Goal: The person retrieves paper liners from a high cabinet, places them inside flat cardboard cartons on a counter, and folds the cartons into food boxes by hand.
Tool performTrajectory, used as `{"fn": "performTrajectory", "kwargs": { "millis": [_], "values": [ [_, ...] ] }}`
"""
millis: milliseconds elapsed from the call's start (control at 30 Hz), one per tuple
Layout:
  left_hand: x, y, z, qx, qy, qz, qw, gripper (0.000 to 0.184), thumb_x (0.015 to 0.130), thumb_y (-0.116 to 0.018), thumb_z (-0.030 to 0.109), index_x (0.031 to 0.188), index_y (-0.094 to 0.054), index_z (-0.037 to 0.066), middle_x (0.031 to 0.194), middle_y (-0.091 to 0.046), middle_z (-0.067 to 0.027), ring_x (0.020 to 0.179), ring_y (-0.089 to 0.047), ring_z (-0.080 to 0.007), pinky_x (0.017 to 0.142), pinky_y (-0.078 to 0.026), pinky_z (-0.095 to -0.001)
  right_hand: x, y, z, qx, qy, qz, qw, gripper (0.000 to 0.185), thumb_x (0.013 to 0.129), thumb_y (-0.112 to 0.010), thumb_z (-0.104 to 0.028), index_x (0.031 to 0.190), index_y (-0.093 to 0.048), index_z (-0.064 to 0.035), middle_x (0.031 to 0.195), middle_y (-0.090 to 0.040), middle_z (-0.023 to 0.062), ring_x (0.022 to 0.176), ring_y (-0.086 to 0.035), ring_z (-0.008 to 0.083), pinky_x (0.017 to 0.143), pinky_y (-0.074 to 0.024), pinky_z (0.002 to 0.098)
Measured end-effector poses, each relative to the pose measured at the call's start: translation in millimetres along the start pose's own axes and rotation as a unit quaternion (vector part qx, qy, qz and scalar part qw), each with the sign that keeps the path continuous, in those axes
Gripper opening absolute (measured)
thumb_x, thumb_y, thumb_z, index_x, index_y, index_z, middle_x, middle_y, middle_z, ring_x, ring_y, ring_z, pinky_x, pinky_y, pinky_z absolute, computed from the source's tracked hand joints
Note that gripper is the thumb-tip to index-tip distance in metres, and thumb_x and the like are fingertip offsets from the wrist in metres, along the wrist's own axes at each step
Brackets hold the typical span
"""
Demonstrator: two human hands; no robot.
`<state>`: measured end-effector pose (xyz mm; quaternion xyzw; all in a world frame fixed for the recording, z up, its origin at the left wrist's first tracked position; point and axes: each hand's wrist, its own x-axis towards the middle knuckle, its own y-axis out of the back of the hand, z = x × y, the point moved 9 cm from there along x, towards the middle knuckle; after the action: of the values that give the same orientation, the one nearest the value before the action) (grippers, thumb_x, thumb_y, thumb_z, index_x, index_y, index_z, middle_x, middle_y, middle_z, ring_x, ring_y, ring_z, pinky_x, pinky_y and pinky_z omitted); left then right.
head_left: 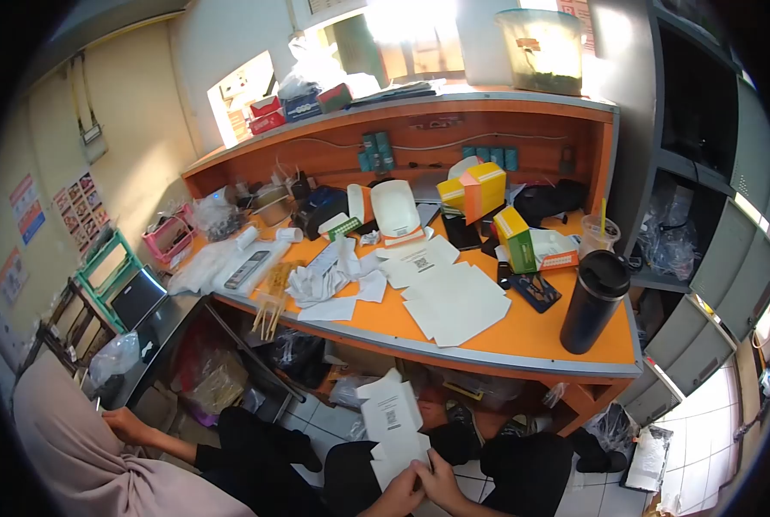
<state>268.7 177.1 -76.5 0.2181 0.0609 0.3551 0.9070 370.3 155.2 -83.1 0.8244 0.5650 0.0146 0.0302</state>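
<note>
An unfolded white card box blank (389,415) with a printed code hangs above my lap. My left hand (404,489) is closed on its lower edge, and my right hand (439,479) grips the same lower part beside it, the two hands touching. On the orange desk (372,324) lie more flat white blanks (455,303), one with a printed code. Behind them stands an open white box (395,209). Yellow and green boxes (512,234) are to the right of it.
A black tumbler (595,302) stands at the desk's right front, near a plastic cup (598,234) with a yellow straw. Crumpled papers (320,277) and wooden skewers (270,303) lie left. Another person (100,439) sits at the left. Grey lockers (723,250) stand right.
</note>
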Motion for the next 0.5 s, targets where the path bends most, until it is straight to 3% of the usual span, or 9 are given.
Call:
{"fn": "performTrajectory", "kwargs": {
  "millis": [67,133,167,200,267,300,367,400,500],
  "values": [
    [3.9,35.1,72.9,0.098,-0.109,0.099,0.984,0.028,0.101,-0.06,0.015,0.124,-0.057,-0.001,0.116,-0.064,-0.0106,0.105,-0.063,-0.0297,0.091,-0.052,-0.0408,2.5,-8.4,-3.4,0.052,-0.003,-0.011,0.999,0.035,0.103,-0.055,-0.018,0.131,-0.056,0.0031,0.11,-0.066,0.0149,0.099,-0.065,0.0192,0.086,-0.0503,0.0298],
    [7.6,66.5,86.9,0.01,0.019,0.143,0.99,0.031,0.095,-0.068,0.006,0.123,-0.055,-0.001,0.106,-0.064,-0.0088,0.098,-0.066,-0.0203,0.086,-0.056,-0.0341,0.5,-4.0,-34.1,0.108,0.041,0.011,0.993,0.033,0.101,-0.056,-0.011,0.131,-0.059,0.0026,0.105,-0.067,0.0141,0.091,-0.066,0.0188,0.083,-0.0509,0.0289],
    [2.4,76.7,80.3,-0.035,0.082,0.166,0.982,0.034,0.092,-0.071,0.001,0.122,-0.054,-0.001,0.1,-0.064,-0.0079,0.094,-0.067,-0.0155,0.083,-0.057,-0.0307,-0.6,-1.5,-51.6,0.052,0.09,0.005,0.995,0.036,0.099,-0.058,-0.01,0.134,-0.059,0.0005,0.107,-0.068,0.015,0.094,-0.068,0.0226,0.083,-0.0522,0.0302],
    [0.1,84.8,70.1,-0.055,0.065,0.19,0.978,0.048,0.09,-0.077,0.007,0.127,-0.046,0.0,0.105,-0.064,-0.0128,0.098,-0.068,-0.0178,0.08,-0.059,-0.03,-1.7,-0.1,-68.4,-0.001,0.141,-0.002,0.99,0.041,0.098,-0.059,-0.009,0.137,-0.058,-0.0016,0.108,-0.068,0.0158,0.097,-0.069,0.0264,0.083,-0.0536,0.0315],
    [-5.1,87.7,43.1,-0.241,0.078,0.24,0.937,0.038,0.095,-0.072,0.008,0.122,-0.048,0.0,0.108,-0.063,-0.0113,0.097,-0.068,-0.017,0.082,-0.059,-0.0301,-8.4,-6.7,-103.4,-0.096,0.271,-0.022,0.958,0.052,0.09,-0.063,-0.008,0.142,-0.058,-0.0077,0.109,-0.067,0.0132,0.094,-0.071,0.0297,0.08,-0.0574,0.033],
    [-7.6,89.0,33.0,-0.321,0.098,0.262,0.905,0.032,0.096,-0.071,0.009,0.119,-0.05,0.0,0.108,-0.063,-0.0104,0.097,-0.067,-0.0165,0.084,-0.058,-0.0301,-10.6,-12.8,-105.2,-0.18,0.272,-0.026,0.945,0.054,0.089,-0.064,-0.008,0.143,-0.057,-0.0089,0.108,-0.067,0.0126,0.092,-0.07,0.028,0.079,-0.058,0.0331],
    [-9.6,88.2,3.8,-0.274,0.124,0.244,0.922,0.025,0.098,-0.069,0.009,0.115,-0.053,0.0,0.108,-0.063,-0.0092,0.097,-0.067,-0.0162,0.086,-0.058,-0.0301,-17.0,-23.0,-102.6,-0.347,0.271,-0.035,0.897,0.058,0.086,-0.066,-0.008,0.143,-0.057,-0.0114,0.105,-0.065,0.0113,0.088,-0.07,0.0246,0.077,-0.0592,0.0333],
    [-12.7,84.8,-5.7,-0.254,0.14,0.235,0.928,0.021,0.098,-0.068,0.009,0.112,-0.055,0.0,0.109,-0.063,-0.0086,0.097,-0.066,-0.0161,0.087,-0.058,-0.0301,-18.9,-29.0,-92.4,-0.341,0.271,-0.047,0.899,0.059,0.081,-0.068,-0.002,0.139,-0.059,-0.0092,0.111,-0.061,0.0097,0.084,-0.071,0.0275,0.069,-0.0602,0.0397],
    [-26.0,64.4,-41.8,-0.427,0.273,0.249,0.825,0.017,0.099,-0.067,0.011,0.109,-0.058,0.001,0.108,-0.063,-0.0075,0.101,-0.065,-0.0169,0.093,-0.056,-0.0329,-26.5,-38.9,-77.9,-0.4,0.29,-0.068,0.867,0.052,0.086,-0.067,-0.011,0.138,-0.058,-0.0102,0.1,-0.065,0.0086,0.073,-0.071,0.0251,0.067,-0.0602,0.0353]
  ]
}}
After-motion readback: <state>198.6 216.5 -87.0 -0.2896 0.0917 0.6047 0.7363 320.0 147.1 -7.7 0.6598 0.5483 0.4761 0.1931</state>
